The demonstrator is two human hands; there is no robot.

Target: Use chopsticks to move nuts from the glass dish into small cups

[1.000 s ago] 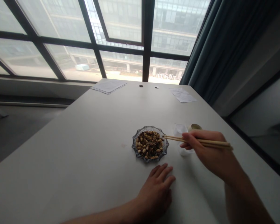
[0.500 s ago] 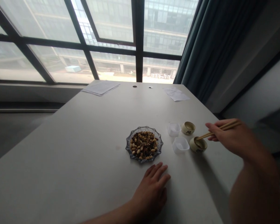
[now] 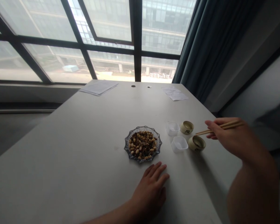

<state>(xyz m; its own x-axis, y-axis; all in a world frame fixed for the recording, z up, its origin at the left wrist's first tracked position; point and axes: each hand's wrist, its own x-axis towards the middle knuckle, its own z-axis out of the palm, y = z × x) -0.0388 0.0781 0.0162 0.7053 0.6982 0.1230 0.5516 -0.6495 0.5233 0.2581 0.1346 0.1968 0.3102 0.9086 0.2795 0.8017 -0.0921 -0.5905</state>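
Wooden chopsticks (image 3: 228,125) are gripped in my right hand (image 3: 231,138), their tips just above the rim of the nearer beige cup (image 3: 193,145). Something dark lies inside that cup, too small to name. Close behind it stands a second beige cup (image 3: 185,129) with a dark character on its side. My left hand (image 3: 151,185) rests on the table with fingers spread and holds nothing. Just beyond its fingertips is a scalloped glass dish (image 3: 127,152), filled with mixed nuts and seeds (image 3: 143,144).
Two clear plastic containers, a nearer one (image 3: 179,145) and a farther one (image 3: 172,128), stand left of the cups. Papers (image 3: 99,87) lie at the white table's (image 3: 84,149) far left, and other sheets (image 3: 175,92) at its far right. A curtain (image 3: 200,46) hangs beside the window.
The chopsticks' tips have risen out of the nearer cup to just above its rim, with nothing visible between them. My left hand has stayed in place.
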